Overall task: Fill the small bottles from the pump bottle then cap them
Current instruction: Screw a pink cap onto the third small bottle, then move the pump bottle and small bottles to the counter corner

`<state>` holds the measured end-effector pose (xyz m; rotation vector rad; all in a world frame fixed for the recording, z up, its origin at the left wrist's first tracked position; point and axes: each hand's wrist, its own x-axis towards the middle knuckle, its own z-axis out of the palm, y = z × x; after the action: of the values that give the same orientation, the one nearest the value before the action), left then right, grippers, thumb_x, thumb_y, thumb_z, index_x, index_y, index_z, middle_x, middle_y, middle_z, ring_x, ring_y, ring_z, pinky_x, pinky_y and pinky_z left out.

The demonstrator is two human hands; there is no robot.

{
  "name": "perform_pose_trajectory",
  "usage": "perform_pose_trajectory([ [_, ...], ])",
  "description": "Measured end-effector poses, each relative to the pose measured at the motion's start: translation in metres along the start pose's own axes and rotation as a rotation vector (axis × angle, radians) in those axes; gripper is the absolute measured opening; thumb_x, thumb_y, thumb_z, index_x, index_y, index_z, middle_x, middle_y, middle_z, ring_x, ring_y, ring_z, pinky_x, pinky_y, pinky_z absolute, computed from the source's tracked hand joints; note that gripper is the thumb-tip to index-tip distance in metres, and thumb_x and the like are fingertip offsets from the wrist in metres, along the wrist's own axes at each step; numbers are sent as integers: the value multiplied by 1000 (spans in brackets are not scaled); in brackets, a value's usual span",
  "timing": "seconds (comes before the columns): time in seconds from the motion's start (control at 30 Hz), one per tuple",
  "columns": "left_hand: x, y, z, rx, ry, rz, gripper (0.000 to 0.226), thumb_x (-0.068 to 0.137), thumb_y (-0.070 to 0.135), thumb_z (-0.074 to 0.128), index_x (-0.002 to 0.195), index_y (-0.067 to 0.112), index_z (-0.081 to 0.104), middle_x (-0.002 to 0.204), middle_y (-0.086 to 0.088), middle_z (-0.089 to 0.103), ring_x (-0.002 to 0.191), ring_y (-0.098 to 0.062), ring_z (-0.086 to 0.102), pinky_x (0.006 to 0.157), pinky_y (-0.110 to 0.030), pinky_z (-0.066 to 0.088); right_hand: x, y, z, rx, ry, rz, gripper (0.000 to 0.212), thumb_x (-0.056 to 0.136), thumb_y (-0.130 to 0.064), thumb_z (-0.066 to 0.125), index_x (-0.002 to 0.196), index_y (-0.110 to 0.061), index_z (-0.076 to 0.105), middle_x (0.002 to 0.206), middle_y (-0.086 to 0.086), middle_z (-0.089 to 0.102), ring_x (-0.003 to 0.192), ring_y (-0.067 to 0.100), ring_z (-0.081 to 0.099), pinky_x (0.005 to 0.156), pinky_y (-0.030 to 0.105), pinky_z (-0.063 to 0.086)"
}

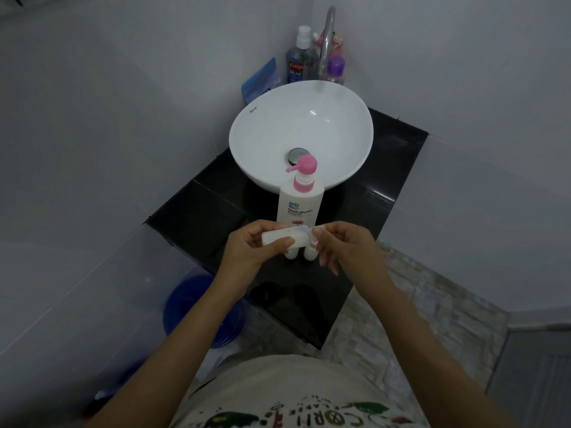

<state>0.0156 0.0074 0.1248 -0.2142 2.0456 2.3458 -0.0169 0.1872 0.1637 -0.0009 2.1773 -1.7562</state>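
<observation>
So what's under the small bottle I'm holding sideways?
Two more small bottles stand upright on the black counter, directly beneath the held small bottle. Only their lower bodies show; their tops, and whether they are capped, are covered by both hands' fingers.

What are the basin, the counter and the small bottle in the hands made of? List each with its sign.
Basin: likely glazed ceramic, glossy white with highlights.
Counter: seemingly polished black tile, reflective, with seams.
Small bottle, held by left hand and right hand: probably translucent, frosted plastic.
</observation>
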Motion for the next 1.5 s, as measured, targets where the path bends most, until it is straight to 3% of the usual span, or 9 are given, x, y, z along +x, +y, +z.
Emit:
perform_pose_trajectory([
  [0.23, 0, -3, -2, 50, 15, 31, 31, 67, 22, 74, 94, 9, 68, 95, 1, 70, 89, -5, 67, 77, -21, 56, 4, 6, 4, 1, 12, 30, 21, 90, -23, 57, 88, -4, 65, 65, 5, 62, 39, 3, 52, 35, 15, 39],
  [0.4, 2, -7, -6, 120, -25, 48, 24, 73, 10, 75, 95, 7, 66, 97, -2, 69, 88, -3, 67, 74, -15, 53, 6, 10, 6, 19, 20, 44, 17, 88, -23, 59, 88, -7, 65, 67, 5, 64, 42, 4, 54, 36, 16, 41],
  [0.63, 2, -19, -11, 290, -93, 22, 40, 61, 40, 82, 91, 19, 67, 93, 7, 70, 88, -7, 66, 74, -21, 55, 9, 18, 7, -62, 31, 33, 12, 84, -28, 65, 84, -17, 67, 61, 3, 64, 39, 2, 50, 36, 14, 38],
  [0.73, 1, -30, -10, 435, -130, 9, 38, 64, 34, 83, 96, 25, 66, 94, 9, 69, 88, -6, 65, 77, -23, 55, 9, 25, 10, -129, 52, -20, 13, 81, -34, 66, 79, -22, 67, 60, -1, 63, 41, 1, 51, 42, 9, 40],
  [0.83, 0, -40, -7, 514, -174, -4, 43, 65, 32, 83, 104, 26, 65, 95, 9, 69, 86, -2, 64, 75, -17, 54, 10, 35, 15, -213, 47, -66, 8, 82, -34, 66, 78, -28, 66, 71, 4, 65, 52, 3, 55, 52, 13, 48],
  [0.93, 3, -48, -8, 602, -190, -35, 40, 68, 30, 82, 104, 25, 65, 93, 11, 69, 84, 3, 62, 71, -10, 51, 13, 44, 16, -356, 30, -80, 11, 83, -29, 67, 93, -27, 65, 77, -1, 62, 66, 6, 57, 60, 12, 47],
  [1.07, 13, -63, -15, 653, -120, -87, 34, 71, 20, 80, 102, 21, 64, 93, 10, 66, 85, 0, 63, 72, -15, 51, 12, 49, 12, -466, 69, -126, 14, 81, -31, 68, 94, -30, 64, 72, -14, 56, 65, -1, 54, 58, 8, 42],
  [1.3, 39, -92, -24, 717, 42, -130, 35, 73, 12, 79, 102, 22, 61, 98, 7, 65, 93, -9, 61, 85, -25, 50, 9, 59, -2, -502, 100, -26, 24, 83, -34, 66, 103, -21, 66, 86, -2, 65, 76, 7, 61, 70, 24, 53],
  [1.5, 53, -102, -23, 654, 78, -103, 33, 75, 7, 77, 101, 19, 62, 100, 2, 67, 95, -10, 63, 83, -22, 51, 9, 60, -11, -532, 106, 27, 20, 84, -34, 65, 99, -22, 66, 88, -4, 66, 77, 6, 61, 73, 29, 56],
])
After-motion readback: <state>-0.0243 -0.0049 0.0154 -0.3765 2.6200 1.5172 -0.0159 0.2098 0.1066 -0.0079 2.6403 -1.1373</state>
